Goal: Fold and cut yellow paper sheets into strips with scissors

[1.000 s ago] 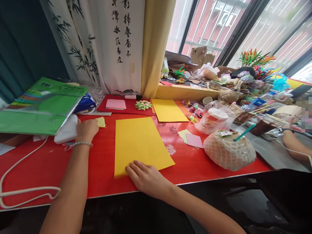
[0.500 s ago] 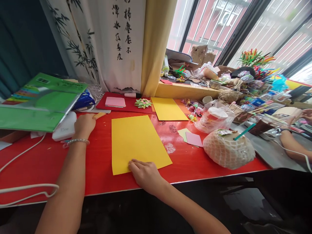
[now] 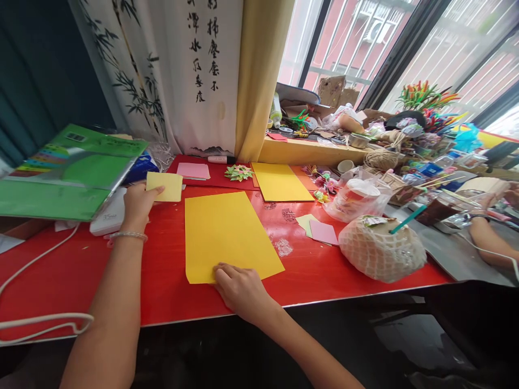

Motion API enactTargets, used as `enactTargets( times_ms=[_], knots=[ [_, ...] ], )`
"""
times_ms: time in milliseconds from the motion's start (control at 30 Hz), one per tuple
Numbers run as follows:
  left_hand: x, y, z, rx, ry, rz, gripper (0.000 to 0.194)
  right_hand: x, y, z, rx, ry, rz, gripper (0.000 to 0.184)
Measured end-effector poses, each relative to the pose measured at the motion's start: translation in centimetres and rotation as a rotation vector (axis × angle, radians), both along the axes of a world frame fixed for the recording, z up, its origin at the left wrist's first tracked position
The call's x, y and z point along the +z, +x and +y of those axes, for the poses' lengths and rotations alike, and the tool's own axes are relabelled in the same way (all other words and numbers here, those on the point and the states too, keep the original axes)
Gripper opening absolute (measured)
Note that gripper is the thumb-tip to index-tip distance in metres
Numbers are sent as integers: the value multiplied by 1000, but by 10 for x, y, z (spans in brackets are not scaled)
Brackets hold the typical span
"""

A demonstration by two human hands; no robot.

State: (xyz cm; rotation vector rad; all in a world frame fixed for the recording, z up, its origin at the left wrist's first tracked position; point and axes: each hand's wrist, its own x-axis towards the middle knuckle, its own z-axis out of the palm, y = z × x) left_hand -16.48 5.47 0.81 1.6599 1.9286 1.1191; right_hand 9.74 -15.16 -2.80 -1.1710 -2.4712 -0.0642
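The left hand (image 3: 137, 205) pinches a small pale-yellow paper (image 3: 170, 186); the right hand (image 3: 240, 289) rests at the near edge of a large yellow sheet (image 3: 225, 232) on the red worktop (image 3: 174, 302). A netted fruit (image 3: 377, 254) sits beside a pink slip (image 3: 323, 232).

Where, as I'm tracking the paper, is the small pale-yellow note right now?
In the head view, the note is left of centre, held in the left hand, just above and left of the big yellow sheet.

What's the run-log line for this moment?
left hand: holds pale yellow slip | right hand: on near edge of closer yellow sheet | sheet: on red table | pink slip: right of sheet
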Motion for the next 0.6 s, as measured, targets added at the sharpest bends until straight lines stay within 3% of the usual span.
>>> enactTargets(
  times_ms=[167,333,600],
  knots=[
    [4,15,-3,-201,-130,-250,48,4,0,1,-14,-43,44,16],
    [3,40,-11,-434,-367,-208,28,8,0,1,15,-92,58,7],
    [-1,62,-16,-488,-405,-51,24,9,2,2,14,-137,112,5]
  ],
)
